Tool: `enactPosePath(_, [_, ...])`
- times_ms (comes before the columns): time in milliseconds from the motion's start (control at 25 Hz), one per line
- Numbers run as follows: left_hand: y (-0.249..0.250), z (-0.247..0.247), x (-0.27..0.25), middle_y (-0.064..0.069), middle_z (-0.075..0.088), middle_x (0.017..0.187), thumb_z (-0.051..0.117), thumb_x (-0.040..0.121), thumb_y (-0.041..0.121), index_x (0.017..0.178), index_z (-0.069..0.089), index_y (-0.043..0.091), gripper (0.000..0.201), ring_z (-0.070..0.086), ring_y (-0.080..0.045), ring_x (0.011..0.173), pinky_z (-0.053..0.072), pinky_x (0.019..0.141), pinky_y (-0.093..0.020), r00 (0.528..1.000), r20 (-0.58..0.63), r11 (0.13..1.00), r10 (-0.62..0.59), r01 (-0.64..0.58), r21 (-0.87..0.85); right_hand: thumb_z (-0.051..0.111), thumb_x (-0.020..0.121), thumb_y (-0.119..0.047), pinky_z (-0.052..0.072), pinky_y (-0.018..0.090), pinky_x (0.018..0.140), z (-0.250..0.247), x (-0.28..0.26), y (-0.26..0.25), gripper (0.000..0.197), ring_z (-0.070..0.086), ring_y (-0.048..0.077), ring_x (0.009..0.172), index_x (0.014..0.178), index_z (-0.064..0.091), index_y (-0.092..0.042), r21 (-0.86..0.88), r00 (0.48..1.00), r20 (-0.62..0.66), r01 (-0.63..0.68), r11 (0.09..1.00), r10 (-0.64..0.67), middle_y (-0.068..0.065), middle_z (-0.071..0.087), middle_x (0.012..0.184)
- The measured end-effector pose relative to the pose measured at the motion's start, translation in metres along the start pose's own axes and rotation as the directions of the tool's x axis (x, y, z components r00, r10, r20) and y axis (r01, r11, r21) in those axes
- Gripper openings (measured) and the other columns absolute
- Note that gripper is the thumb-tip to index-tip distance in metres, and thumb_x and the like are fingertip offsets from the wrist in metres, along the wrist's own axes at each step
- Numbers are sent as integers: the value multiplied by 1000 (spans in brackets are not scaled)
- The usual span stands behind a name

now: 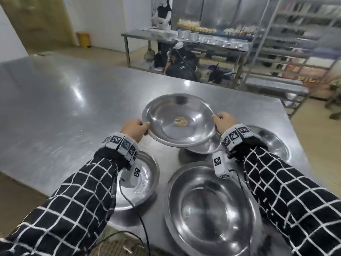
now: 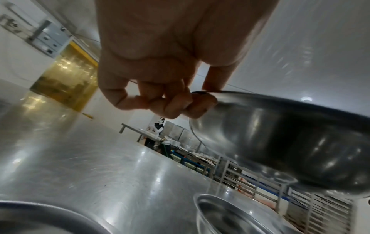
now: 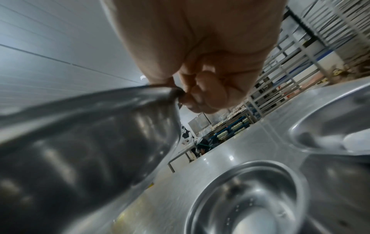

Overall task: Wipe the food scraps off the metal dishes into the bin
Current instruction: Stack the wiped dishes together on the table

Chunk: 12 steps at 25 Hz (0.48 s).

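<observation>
Both forearms reach forward over a steel table (image 1: pixel 55 100); the left hand (image 1: pixel 133 129) and right hand (image 1: pixel 224 121), fingers curled, pinch opposite rims of a metal dish (image 1: pixel 178 120), held above a smaller bowl (image 1: pixel 206 146).

A scuffed steel table (image 1: pixel 55 100) carries four metal dishes: a large basin (image 1: pixel 212 209) at 6 o'clock on its near edge, a plate (image 1: pixel 145 182) at 8 o'clock, a small bowl (image 1: pixel 204 146) at centre and another dish (image 1: pixel 273 143) at 3 o'clock. The far half gleams under ceiling lights.
</observation>
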<state>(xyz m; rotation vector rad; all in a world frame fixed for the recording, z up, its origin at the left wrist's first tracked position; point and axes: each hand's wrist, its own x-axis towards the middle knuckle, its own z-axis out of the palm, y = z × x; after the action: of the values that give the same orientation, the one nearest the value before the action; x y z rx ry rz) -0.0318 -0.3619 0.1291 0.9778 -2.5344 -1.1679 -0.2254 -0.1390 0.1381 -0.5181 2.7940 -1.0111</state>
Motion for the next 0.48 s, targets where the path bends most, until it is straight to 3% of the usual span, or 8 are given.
enactPosePath(120, [12, 13, -53, 1, 59, 73, 43, 98, 36, 75, 58, 13, 36, 52, -15, 64, 34, 55, -25, 993, 71, 994, 90, -95, 62, 46, 97, -32, 37, 29, 64, -33, -66, 31, 30, 53, 23, 71, 75, 51, -12, 20, 998, -39, -41, 999, 42, 5, 52, 69])
enactPosePath(240, [9, 30, -98, 4, 59, 69, 42, 99, 36, 77, 59, 12, 37, 55, -15, 68, 35, 60, -27, 981, 132, 979, 143, -160, 127, 44, 98, -31, 34, 26, 53, -49, -131, 58, 34, 50, 21, 65, 81, 56, -5, -31, 995, -62, -74, 997, 72, 11, 56, 74])
enactPosePath(320, [0, 42, -124, 3, 60, 70, 40, 99, 37, 75, 57, 12, 39, 55, -16, 70, 34, 61, -28, 972, 177, 961, 158, -193, 199, 44, 98, -30, 35, 26, 55, -50, -170, 75, 37, 51, 21, 68, 88, 60, 2, -64, 993, -75, -94, 994, 89, 17, 61, 81])
enactPosePath(480, [-22, 62, -160, -5, 62, 79, 37, 100, 39, 85, 60, 8, 42, 53, -15, 67, 35, 60, -27, 963, 221, 895, 152, -229, 383, 44, 98, -34, 36, 27, 57, -32, -221, 108, 34, 56, 22, 73, 92, 59, -5, -161, 986, -17, -168, 973, 167, 8, 60, 84])
